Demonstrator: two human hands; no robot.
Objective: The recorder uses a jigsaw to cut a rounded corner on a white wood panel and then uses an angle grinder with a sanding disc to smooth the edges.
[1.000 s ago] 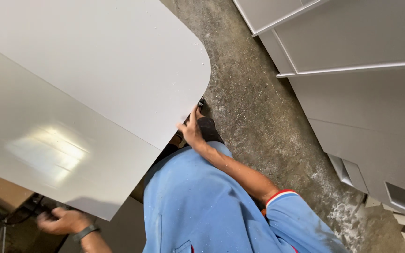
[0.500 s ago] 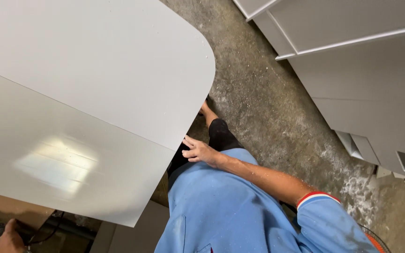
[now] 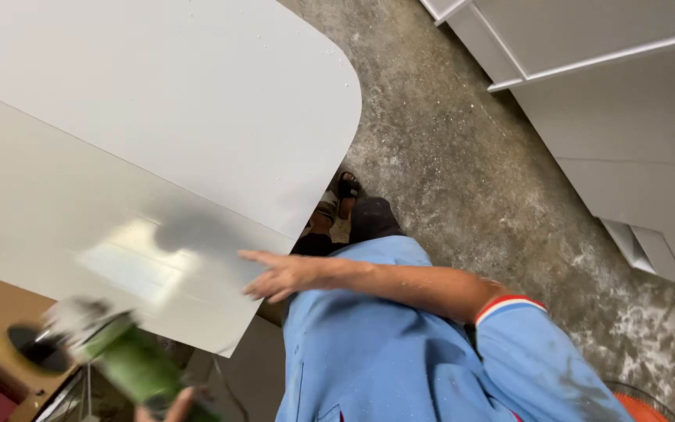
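A large white board (image 3: 158,117) with a rounded corner lies flat in front of me, glossy with a light reflection. My right hand (image 3: 279,275) hovers flat over its near edge, fingers spread, holding nothing. At the bottom left my left hand (image 3: 167,407) grips a green power tool (image 3: 123,355), blurred, raised beside the board's lower edge; only my fingertips show. My blue shirt (image 3: 369,352) fills the lower middle.
Rough grey concrete floor (image 3: 462,172) runs to the right. Stacked white panels (image 3: 619,101) lean at the upper right. A brown bench with a round hole (image 3: 29,348) sits under the board at the lower left. My sandalled foot (image 3: 345,191) stands by the board's corner.
My right hand moved from the board's edge to above its surface. My left hand came up from the lower left holding the green tool. The view shifted slightly.
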